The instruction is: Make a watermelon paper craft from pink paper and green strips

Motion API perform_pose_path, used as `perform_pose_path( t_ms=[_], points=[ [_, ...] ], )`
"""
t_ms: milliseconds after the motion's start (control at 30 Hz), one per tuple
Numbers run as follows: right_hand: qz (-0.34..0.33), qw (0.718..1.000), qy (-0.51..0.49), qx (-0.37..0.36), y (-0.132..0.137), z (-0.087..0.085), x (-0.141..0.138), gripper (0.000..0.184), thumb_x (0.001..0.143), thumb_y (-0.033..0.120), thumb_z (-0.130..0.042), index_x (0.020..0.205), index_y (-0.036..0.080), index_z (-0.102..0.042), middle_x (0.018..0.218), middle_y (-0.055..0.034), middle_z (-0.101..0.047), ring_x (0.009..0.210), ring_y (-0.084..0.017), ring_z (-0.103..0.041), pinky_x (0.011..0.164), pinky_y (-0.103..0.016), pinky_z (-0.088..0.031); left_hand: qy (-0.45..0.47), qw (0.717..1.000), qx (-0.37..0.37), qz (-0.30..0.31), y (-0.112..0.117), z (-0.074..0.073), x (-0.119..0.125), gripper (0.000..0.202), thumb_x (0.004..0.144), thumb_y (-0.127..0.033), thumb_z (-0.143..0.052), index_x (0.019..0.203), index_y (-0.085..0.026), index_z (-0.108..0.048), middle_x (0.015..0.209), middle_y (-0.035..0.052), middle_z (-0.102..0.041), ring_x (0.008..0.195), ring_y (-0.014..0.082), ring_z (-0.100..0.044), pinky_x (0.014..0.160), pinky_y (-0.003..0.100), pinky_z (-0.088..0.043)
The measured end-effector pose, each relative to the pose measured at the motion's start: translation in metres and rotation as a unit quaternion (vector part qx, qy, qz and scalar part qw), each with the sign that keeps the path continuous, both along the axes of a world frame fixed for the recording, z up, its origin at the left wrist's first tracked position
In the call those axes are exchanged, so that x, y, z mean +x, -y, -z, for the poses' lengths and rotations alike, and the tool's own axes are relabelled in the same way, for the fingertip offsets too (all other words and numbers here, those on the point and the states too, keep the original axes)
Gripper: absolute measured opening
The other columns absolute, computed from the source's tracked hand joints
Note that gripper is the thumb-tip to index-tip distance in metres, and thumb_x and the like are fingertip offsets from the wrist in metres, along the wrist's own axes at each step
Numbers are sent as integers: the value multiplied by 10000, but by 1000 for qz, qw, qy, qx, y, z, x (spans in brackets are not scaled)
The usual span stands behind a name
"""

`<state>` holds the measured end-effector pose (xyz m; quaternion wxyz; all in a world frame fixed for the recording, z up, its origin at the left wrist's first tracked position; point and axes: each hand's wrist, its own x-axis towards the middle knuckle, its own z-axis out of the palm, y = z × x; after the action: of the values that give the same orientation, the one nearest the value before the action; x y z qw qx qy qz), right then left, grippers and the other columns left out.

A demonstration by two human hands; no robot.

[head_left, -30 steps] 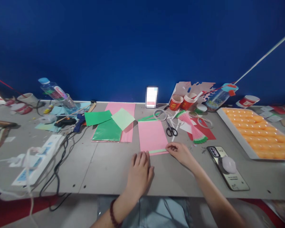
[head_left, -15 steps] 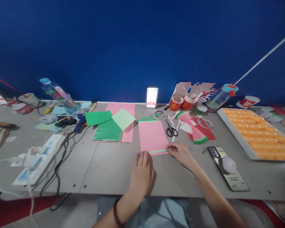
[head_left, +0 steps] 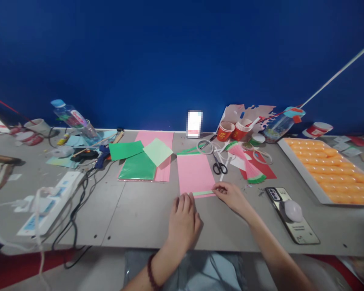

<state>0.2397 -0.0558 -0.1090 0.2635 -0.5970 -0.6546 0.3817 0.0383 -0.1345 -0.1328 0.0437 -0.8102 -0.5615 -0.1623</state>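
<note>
Pink paper sheet (head_left: 195, 171): flat on bench (head_left: 133, 210), centre.
Light green strip (head_left: 202, 193): lies along sheet's near edge, seemingly aligned; right end pinched by right hand (head_left: 230, 196) fingers.
Left hand (head_left: 184, 220): fingers open, flat at sheet's near-left corner.

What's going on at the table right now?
A person sits at a cluttered grey table working with coloured paper. The left hand lies flat, fingertips at the near left corner of a pink sheet. The right hand pinches the right end of a light green strip that lies along the sheet's near edge. Scissors lie just beyond the sheet, and a phone sits to the right.
</note>
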Motion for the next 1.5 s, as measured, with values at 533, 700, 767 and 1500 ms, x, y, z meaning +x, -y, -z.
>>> perform_pose_path(
  t_ms=[533, 700, 767, 1500],
  points=[
    [-1, 1000, 9, 3, 0, -3, -1, 221, 691, 368, -541, 697, 178, -655, 615, -26, -603, 569, -154, -517, 563, -265, -416, -12, 1000, -8, 11, -1, 3, 3, 504, 820, -144, -421, 1294, 17, -481, 1230, 183, -557, 1161, 294, -480, 983, 444, -417],
    [-5, 1000, 9, 8, -1, 0, -1, 217, 697, 351, -537, 705, 171, -660, 608, -21, -604, 562, -149, -520, 549, -255, -416, -5, 1000, -9, 5, 0, 5, 3, 520, 830, -159, -422, 1322, 4, -458, 1243, 168, -548, 1162, 280, -475, 1008, 441, -406],
    [-5, 1000, 10, 7, -1, 0, -1, 221, 702, 354, -537, 706, 170, -658, 602, -19, -600, 558, -147, -518, 545, -253, -415, -6, 1000, -10, 5, -1, 4, 3, 527, 833, -172, -428, 1330, 0, -455, 1226, 156, -559, 1155, 272, -477, 1031, 438, -388],
    [1, 1000, 13, 12, 1, -4, -1, 238, 702, 369, -524, 707, 177, -664, 618, -31, -633, 570, -162, -562, 565, -262, -439, 45, 993, -101, 32, -4, 0, 6, 586, 831, -186, -427, 1396, -39, -381, 1301, 147, -522, 1241, 288, -414, 1040, 427, -371]
  ],
)
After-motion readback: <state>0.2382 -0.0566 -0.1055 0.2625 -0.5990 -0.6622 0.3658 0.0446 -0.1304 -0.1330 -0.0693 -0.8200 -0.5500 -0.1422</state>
